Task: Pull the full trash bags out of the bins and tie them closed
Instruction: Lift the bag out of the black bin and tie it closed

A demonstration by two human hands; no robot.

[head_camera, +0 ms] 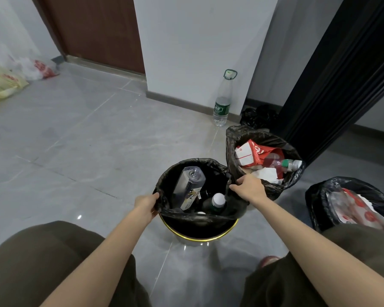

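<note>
**Black liner held open at both sides over the gold-rimmed bin**

The black trash bag (197,214) is held between the two hands, straight ahead of the person and between the knees. Its left edge is pinched by the left hand (146,207), with the fingers curled over the plastic. Its right edge is gripped by the right hand (249,188), with the fingers closed round a gathered fold. The mouth of the bag is stretched wide between the two grips.

The bag sits in a round bin (197,231) with a gold rim. On the near side the bag's edge is seen above and inside that rim, so that the gold band and the dark inner wall are exposed. The plastic is thin, glossy and wrinkled. Inside, a clear bottle (190,187) is seen leaning with its base upward, and beside it a dark bottle with a white cap (217,201).

Just behind the right hand, and touching the held bag, a second open black bag (232,149) is found, filled with a red-and-white carton, paper and a plastic bottle. A third open black bag (314,200) stands further right, near the person's right knee. A tall water bottle (223,100) with a green label stands upright against the wall. The floor is laid with grey tiles (87,140).
</note>
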